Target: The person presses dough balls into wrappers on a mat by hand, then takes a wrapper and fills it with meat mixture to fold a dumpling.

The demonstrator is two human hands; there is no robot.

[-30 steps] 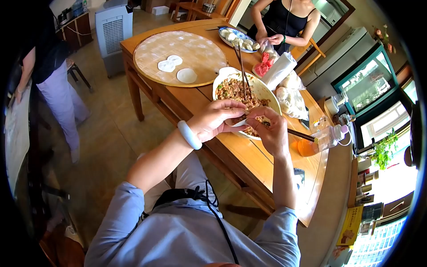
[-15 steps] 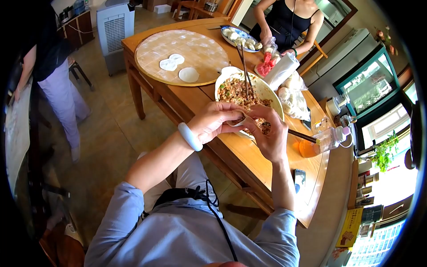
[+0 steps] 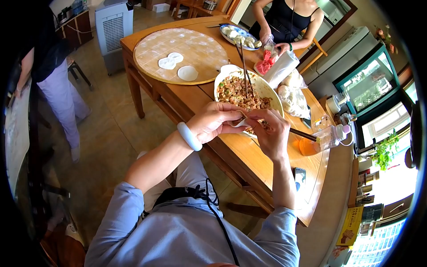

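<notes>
My left hand (image 3: 212, 121), with a pale bangle at the wrist, holds one side of a small white dough wrapper (image 3: 240, 123). Its other edge is pinched between the fingers of my right hand (image 3: 271, 131). Both hands are over the near rim of a cream bowl (image 3: 270, 92) of chopped filling (image 3: 233, 91). Dark chopsticks (image 3: 244, 66) stand in the filling. Fingers partly hide the wrapper and whatever is inside it. Beyond the bowl, to the left, three flat white wrappers (image 3: 187, 73) lie on a round floured board (image 3: 200, 49).
Across the wooden table (image 3: 240, 153), a person (image 3: 287, 26) handles a plastic bag near a plate of dumplings (image 3: 242, 37). Bags (image 3: 291, 101), a bottle (image 3: 327, 140) and a phone (image 3: 300, 178) are on the right. Another person (image 3: 60, 84) stands at the left.
My right fingers have shifted along the wrapper's edge, while my left hand has stayed nearly in place. The person across the table has moved both hands to the plastic bag.
</notes>
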